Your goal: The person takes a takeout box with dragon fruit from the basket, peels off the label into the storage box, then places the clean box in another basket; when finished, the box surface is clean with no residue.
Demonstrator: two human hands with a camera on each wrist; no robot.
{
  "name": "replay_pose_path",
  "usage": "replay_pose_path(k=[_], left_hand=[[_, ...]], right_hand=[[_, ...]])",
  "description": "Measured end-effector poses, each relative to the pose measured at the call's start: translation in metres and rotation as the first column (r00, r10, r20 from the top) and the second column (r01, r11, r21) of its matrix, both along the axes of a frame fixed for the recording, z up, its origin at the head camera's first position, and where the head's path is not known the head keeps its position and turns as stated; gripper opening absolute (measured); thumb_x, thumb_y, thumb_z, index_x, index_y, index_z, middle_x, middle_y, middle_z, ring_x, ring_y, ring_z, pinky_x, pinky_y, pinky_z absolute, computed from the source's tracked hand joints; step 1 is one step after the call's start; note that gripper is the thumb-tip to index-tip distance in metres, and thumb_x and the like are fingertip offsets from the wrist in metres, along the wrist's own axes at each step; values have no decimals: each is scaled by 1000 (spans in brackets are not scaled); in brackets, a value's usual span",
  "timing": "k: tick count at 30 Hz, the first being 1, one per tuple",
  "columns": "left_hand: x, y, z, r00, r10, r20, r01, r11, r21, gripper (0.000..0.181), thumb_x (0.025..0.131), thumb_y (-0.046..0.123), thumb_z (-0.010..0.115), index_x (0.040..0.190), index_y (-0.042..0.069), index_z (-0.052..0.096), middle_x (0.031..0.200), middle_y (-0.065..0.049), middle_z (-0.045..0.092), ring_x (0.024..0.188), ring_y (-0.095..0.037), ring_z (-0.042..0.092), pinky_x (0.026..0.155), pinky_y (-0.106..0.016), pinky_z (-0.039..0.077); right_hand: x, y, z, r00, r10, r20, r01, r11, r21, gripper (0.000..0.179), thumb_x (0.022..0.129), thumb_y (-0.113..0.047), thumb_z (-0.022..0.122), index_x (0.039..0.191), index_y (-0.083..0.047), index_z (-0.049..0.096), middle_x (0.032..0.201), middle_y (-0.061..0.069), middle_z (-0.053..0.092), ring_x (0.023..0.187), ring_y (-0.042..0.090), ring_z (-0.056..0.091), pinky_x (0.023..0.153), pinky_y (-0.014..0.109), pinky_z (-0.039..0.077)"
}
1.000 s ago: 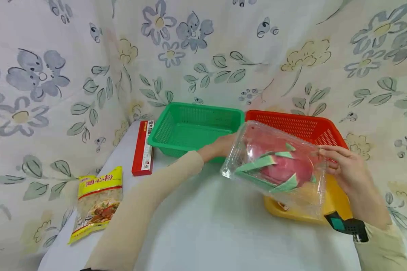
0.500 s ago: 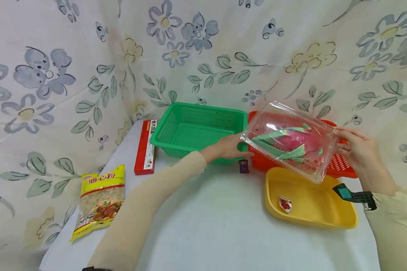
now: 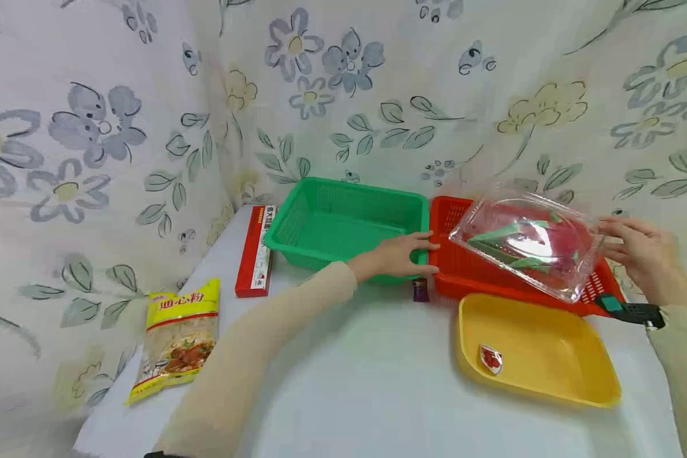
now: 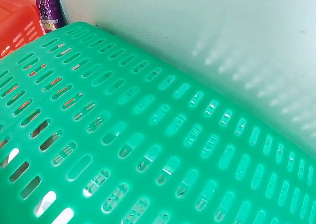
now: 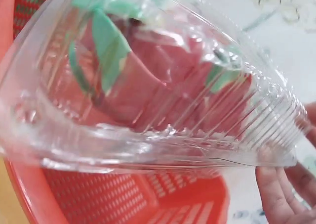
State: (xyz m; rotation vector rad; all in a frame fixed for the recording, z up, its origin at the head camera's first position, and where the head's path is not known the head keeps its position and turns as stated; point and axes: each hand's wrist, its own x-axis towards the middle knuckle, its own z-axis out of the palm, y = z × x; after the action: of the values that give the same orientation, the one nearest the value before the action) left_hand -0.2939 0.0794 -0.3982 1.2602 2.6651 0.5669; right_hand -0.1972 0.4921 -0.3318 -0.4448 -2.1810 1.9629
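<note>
My right hand (image 3: 644, 257) pinches the right end of a clear plastic box (image 3: 572, 289). A pink dragon fruit with green scales (image 5: 148, 80) shows through the box, which is tilted over the red basket (image 3: 481, 286). Whether the box touches the basket I cannot tell. With fingers spread and holding nothing, my left hand (image 3: 395, 256) lies at the right rim of the green basket (image 3: 298, 251), its fingertips near the red basket's left side. In the left wrist view the slotted wall of the green basket fills most of the picture, and no hand shows there.
A small purple packet (image 3: 420, 290) lies in front of the gap between the baskets. In front of the red basket stands a yellow tray (image 3: 544, 391) with a small red-and-white piece (image 3: 491, 359) in it. Leftward lie a red-and-white box (image 3: 254, 251) and a pasta bag (image 3: 177, 337).
My right hand has carried the plastic box back and rightward, off the yellow tray to over the red basket. The left hand, first partly hidden behind the box, now shows apart from it.
</note>
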Motion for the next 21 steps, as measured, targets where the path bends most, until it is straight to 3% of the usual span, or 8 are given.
replay_pose_path(k=[3,8,10,13,21], left_hand=[[1,-1,-5,1000,-2,-11,2,1000,-5,67,92,65,52,149,28,46,162,4,25,144,-16,31,96,-30,48],[1,-3,-6,1000,0,-16,0,1000,7,68,92,64,53,149,27,46,162,4,25,145,-17,30,104,-35,44],[0,-3,-4,1000,-1,-20,1,1000,16,69,92,64,53,149,25,47,162,4,25,145,-17,29,106,-37,42],[-1,-3,-2,1000,-5,-31,5,1000,21,69,92,64,53,148,24,47,162,3,26,145,-17,30,108,-39,40],[3,-2,1,1000,-8,-27,8,1000,-23,69,92,66,51,149,28,46,162,6,23,146,-17,28,113,-42,33]], right_hand=[[-3,8,-12,998,37,45,-41,994,104,47,82,-53,66,123,-31,63,99,-21,58,72,-3,66,61,16,55],[-12,8,-21,990,52,134,-63,995,81,38,79,-55,69,111,-35,65,90,-23,60,71,0,66,63,22,57],[-18,7,-21,989,43,142,-47,998,28,36,76,-54,71,107,-35,65,88,-22,61,70,1,66,63,22,57],[-26,1,-18,987,30,155,-37,999,38,43,75,-55,70,112,-35,62,92,-20,58,71,-2,64,64,20,56],[-39,-10,-18,990,52,133,-70,989,128,34,78,-54,69,104,-34,63,80,-24,60,67,-4,64,62,19,56]])
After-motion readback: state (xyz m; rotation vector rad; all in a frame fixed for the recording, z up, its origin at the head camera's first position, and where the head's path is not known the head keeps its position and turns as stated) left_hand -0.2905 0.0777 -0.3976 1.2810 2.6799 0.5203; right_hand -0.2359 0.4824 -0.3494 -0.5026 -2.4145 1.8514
